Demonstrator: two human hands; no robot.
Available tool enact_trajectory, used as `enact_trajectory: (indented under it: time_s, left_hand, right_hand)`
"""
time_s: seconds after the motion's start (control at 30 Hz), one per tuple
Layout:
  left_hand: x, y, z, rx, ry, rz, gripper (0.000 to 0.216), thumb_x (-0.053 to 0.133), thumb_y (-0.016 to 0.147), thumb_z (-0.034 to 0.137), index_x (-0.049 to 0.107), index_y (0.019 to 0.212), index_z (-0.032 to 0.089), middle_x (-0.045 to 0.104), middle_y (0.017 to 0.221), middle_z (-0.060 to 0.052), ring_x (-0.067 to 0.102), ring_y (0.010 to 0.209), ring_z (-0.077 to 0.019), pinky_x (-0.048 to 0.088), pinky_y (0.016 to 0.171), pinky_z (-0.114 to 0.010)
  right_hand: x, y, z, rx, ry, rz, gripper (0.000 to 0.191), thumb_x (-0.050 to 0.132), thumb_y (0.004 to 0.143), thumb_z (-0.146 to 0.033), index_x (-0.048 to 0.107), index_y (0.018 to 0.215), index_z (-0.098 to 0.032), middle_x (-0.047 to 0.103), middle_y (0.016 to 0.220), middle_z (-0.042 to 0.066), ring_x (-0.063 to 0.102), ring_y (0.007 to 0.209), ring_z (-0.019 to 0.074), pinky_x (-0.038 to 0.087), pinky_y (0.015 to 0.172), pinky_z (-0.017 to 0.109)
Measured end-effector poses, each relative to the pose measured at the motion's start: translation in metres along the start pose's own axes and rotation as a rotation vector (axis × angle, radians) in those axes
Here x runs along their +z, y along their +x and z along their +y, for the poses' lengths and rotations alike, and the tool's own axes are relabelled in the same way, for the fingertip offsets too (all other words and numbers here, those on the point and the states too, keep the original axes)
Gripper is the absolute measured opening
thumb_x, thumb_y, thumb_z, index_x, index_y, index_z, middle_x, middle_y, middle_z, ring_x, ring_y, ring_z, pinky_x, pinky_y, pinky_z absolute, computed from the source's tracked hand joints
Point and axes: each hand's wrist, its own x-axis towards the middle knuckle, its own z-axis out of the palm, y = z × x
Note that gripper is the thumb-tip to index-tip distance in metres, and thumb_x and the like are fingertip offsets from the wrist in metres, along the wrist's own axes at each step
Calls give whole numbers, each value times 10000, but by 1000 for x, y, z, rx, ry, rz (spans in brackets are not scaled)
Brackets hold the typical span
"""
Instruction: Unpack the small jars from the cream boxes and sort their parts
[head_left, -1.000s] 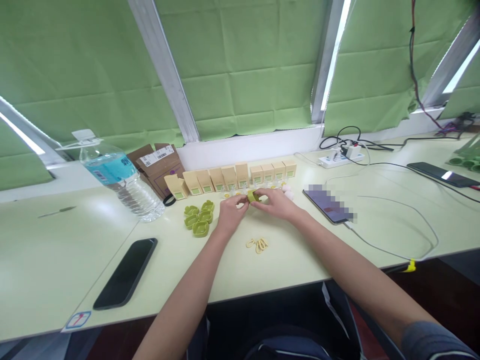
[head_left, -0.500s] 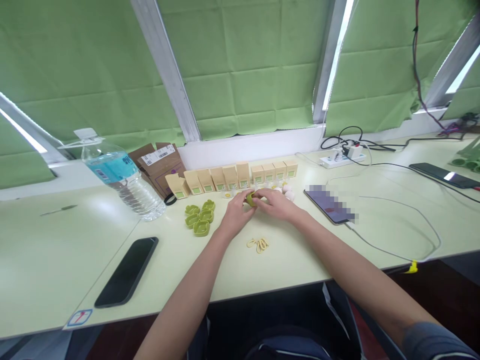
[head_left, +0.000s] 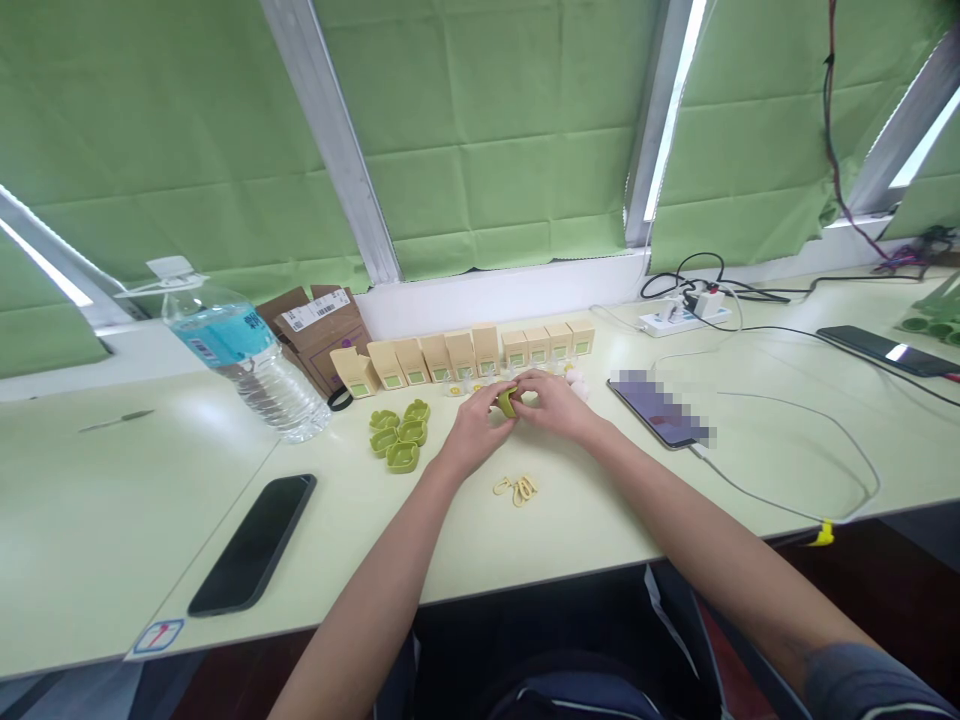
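A small olive-green, curved, plastic-looking piece is pinched between the half-closed left hand and right hand, beyond the thin pale-yellow loops; two-handed handling seems in progress, calling for steadiness.

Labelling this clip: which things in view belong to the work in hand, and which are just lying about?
In the work:
- green piece, held between left hand and right hand
- similar green pieces
- probably yellow loops, small boxes

Apparently lying about:
- black phone
- water bottle
- brown carton
- power strip
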Motion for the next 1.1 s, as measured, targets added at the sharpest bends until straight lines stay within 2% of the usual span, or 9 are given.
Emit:
enact_trajectory:
  time_s: [0.47,0.73,0.97,1.1]
  left_hand:
    - [0,0,6,-60,32,-4,427,624,825,181,610,1247,251,700,1162,-53,657,1010,-192,530,878,-324]
    - [1,0,1,-90,50,-31,472,596,807,127,594,1261,258,710,1012,-20,651,871,-169,510,835,-314]
    - [-1,-1,-8,-148,118,-28,488,598,769,89,606,1231,245,710,1080,-47,652,875,-187,524,837,-337]
    - [-4,0,-15,-194,129,37,494,617,772,108,599,1248,240,710,1076,-51,643,825,-178,526,832,-339]
  right_hand:
    - [-1,0,2,-19,-12,28,84,645,827,-205,688,756,-210,713,1040,67,660,984,219,486,907,374]
    - [-2,2,7,-20,-33,28,72,655,819,-214,685,754,-211,723,1016,63,666,962,224,486,908,382]
    - [-4,1,6,7,-16,51,67,637,838,-245,665,788,-209,734,992,56,669,948,221,492,872,364]
    - [-7,1,5,-4,-14,80,99,605,873,-258,682,839,-205,736,949,54,671,906,212,491,839,350]
